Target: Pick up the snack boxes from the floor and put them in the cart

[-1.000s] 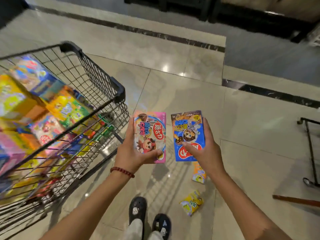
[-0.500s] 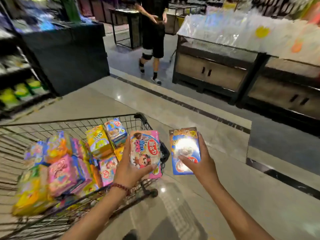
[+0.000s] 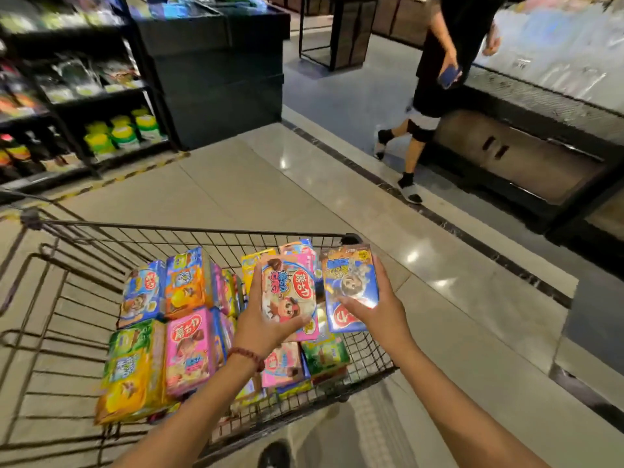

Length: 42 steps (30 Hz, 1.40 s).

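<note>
1. We see the wire cart [image 3: 236, 231] part-filled with snack boxes.
2. Our left hand [image 3: 261, 327] grips the pink box [image 3: 288, 295] above the cart's right end.
3. Our right hand [image 3: 380, 315] grips the blue box [image 3: 349, 282] just beside it.

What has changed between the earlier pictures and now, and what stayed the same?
Both hands carried their boxes from above the floor to above the cart: the left hand with the pink box is over the boxes already inside, and the right hand with the blue box is over the cart's right end. Nothing was let go; each hand holds its box as before.
</note>
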{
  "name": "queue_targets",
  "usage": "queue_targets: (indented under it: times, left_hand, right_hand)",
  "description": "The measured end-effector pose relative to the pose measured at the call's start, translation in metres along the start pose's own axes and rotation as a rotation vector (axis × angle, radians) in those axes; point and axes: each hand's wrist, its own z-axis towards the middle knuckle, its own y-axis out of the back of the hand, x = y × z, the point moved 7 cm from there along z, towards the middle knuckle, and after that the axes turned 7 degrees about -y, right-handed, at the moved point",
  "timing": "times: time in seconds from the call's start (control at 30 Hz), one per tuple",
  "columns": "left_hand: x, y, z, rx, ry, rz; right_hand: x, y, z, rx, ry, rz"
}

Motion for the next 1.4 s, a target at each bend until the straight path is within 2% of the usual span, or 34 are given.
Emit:
queue_targets:
  times: [0.17,0.27,0.43,0.63,0.8,1.0,1.17,1.4]
  left_hand:
    - [0.040,0.011,0.007,-0.031,0.098,0.032]
    - [0.071,0.010,0.008,0.005,0.171,0.076]
    - [0.127,0.002,-0.008,0.038,0.401,0.056]
    - [0.168,-0.009,-0.014,0.031,0.524,0.088]
    - [0.190,-0.013,-0.013,0.016,0.599,0.186]
    - [0.208,-0.017,-0.023,0.057,0.672,0.298]
    - [0.214,-0.007,-0.025,0.243,0.772,0.536]
    - [0.198,-0.011,-0.019,0.388,0.696,0.720]
  right_hand:
    - [-0.042,-0.039,0.018,0.091,-0.126,-0.009]
    - [-0.066,-0.054,0.029,0.133,-0.173,-0.036]
    - [-0.111,-0.076,0.040,0.225,-0.293,-0.154]
    - [-0.138,-0.091,0.054,0.320,-0.363,-0.226]
    - [-0.145,-0.098,0.066,0.341,-0.341,-0.393]
    - [-0.145,-0.101,0.071,0.366,-0.351,-0.703]
    - [-0.162,-0.091,0.078,0.427,-0.377,-0.860]
    - [-0.160,-0.079,0.074,0.440,-0.416,-0.971]
